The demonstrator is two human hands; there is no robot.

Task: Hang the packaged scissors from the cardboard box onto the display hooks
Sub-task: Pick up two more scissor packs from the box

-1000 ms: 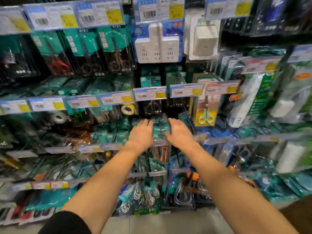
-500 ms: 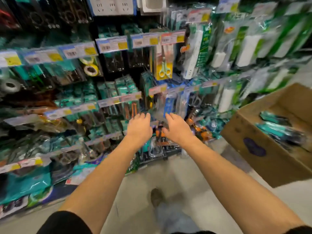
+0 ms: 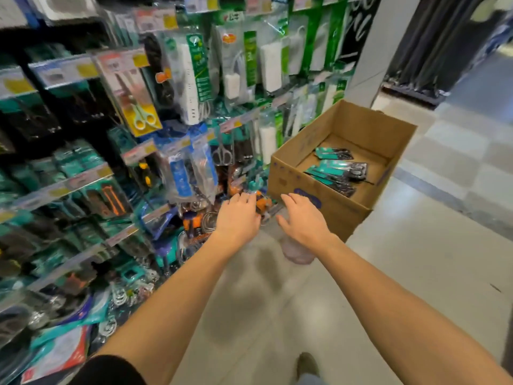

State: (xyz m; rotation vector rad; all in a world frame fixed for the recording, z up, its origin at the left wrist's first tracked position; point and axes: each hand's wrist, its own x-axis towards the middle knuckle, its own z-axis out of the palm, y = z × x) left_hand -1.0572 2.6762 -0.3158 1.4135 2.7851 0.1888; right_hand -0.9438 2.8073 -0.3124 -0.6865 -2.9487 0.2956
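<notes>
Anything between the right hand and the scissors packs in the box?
Only the cardboard box's near wall: the right hand is low outside it, and the packaged scissors lie beyond. The top is open.

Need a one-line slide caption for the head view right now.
Both empty hands, left and right, reach toward the cardboard box of packaged scissors beside the display hooks.

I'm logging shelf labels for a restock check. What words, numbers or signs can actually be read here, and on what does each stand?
"3": large white digit on the green card of a packaged power strip hanging high on the display.
Price tags on the hook rails: barcodes and yellow patches show, print too blurred to read.
Cardboard box: blue printing on its side, not legible.
Packaged scissors in the box: teal cards, text too small.
</notes>
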